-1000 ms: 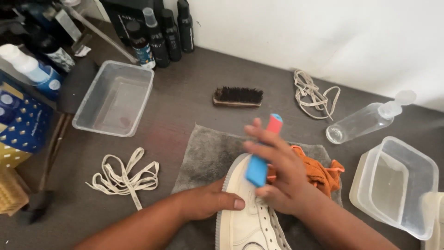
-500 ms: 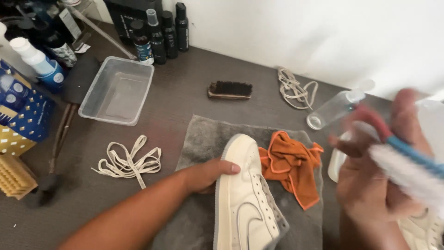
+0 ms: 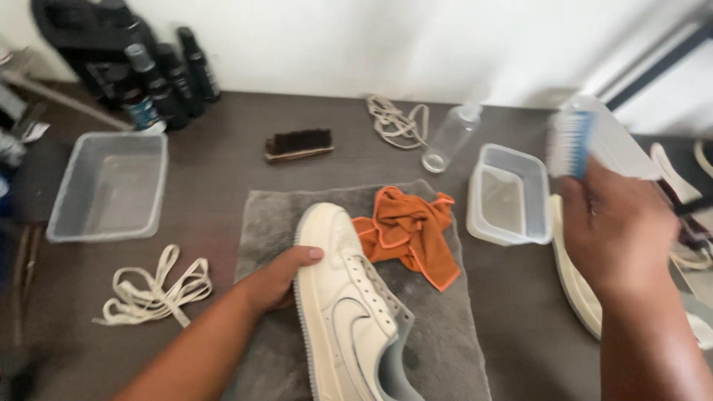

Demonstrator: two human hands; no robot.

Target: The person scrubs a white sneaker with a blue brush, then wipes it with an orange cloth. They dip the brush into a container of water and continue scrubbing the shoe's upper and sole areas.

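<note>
**A:** So what was each hand doing at that point?

**B:** The left hand (image 3: 281, 276) was clamped on the side of the cream sneaker (image 3: 349, 304), fingers curled round the sole edge and thumb up on the toe. The shoe lay on its side on the grey towel (image 3: 445, 349), toe pointing away from the person, pretty much in the middle of the dark table (image 3: 223, 171).

**A:** And the right?

**B:** The right hand (image 3: 620, 238) was lifted off to the right, fingers closed around a blue-handled brush (image 3: 570, 142) with white bristles. It's blurry, so I couldn't make out the exact grip. The brush was up above the clear tub (image 3: 511, 194) on the right, not touching the shoe at all.

**A:** Anything else near the shoe?

**B:** An orange cloth (image 3: 407, 232) was bunched on the towel, right against the sneaker's upper. White laces (image 3: 152, 291) sat loose to the left of the towel, another clear tub (image 3: 108, 186) was further left, and a dark-bristle brush (image 3: 298, 144) lay behind the towel. A clear bottle (image 3: 451, 137) lay tipped over by the right tub, with more laces (image 3: 397, 120) beside it. Dark bottles (image 3: 167, 78) stood at the back left.
</note>
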